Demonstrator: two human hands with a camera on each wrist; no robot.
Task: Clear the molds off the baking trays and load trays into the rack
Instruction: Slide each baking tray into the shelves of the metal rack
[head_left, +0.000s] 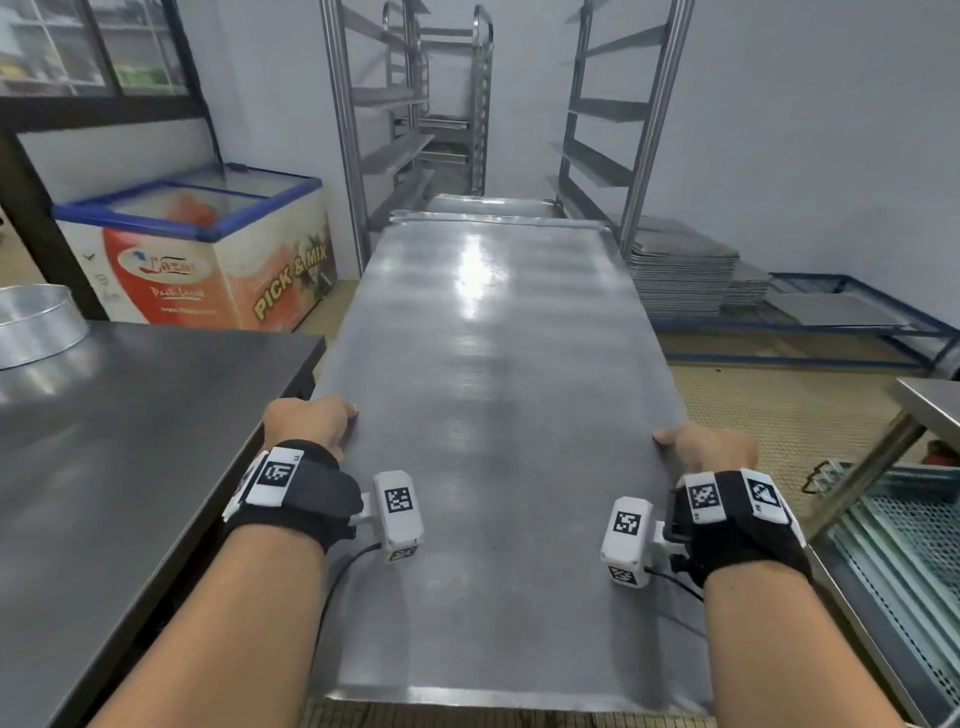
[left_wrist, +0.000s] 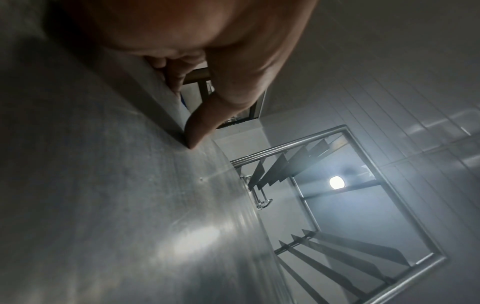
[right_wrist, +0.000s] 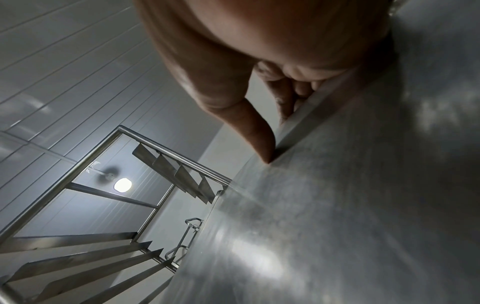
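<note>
A long bare metal baking tray (head_left: 493, 415) hangs in the air in front of me, its far end pointing at the steel rack (head_left: 353, 130). My left hand (head_left: 311, 421) grips the tray's left rim, thumb (left_wrist: 197, 131) on top and fingers curled underneath. My right hand (head_left: 706, 447) grips the right rim the same way, thumb (right_wrist: 259, 135) pressed on the tray (right_wrist: 350, 205) surface. The rack's angled runners (head_left: 597, 166) stand open on both sides ahead. Another tray (head_left: 488, 203) lies low in the rack just beyond the far end. No molds sit on the tray (left_wrist: 103, 205).
A steel table (head_left: 130, 441) runs along my left with a round metal pan (head_left: 36, 325) on it. A chest freezer (head_left: 208, 249) stands left of the rack. A stack of trays (head_left: 680, 275) rests on a low blue frame at right, and another table corner (head_left: 930, 400) juts in at right.
</note>
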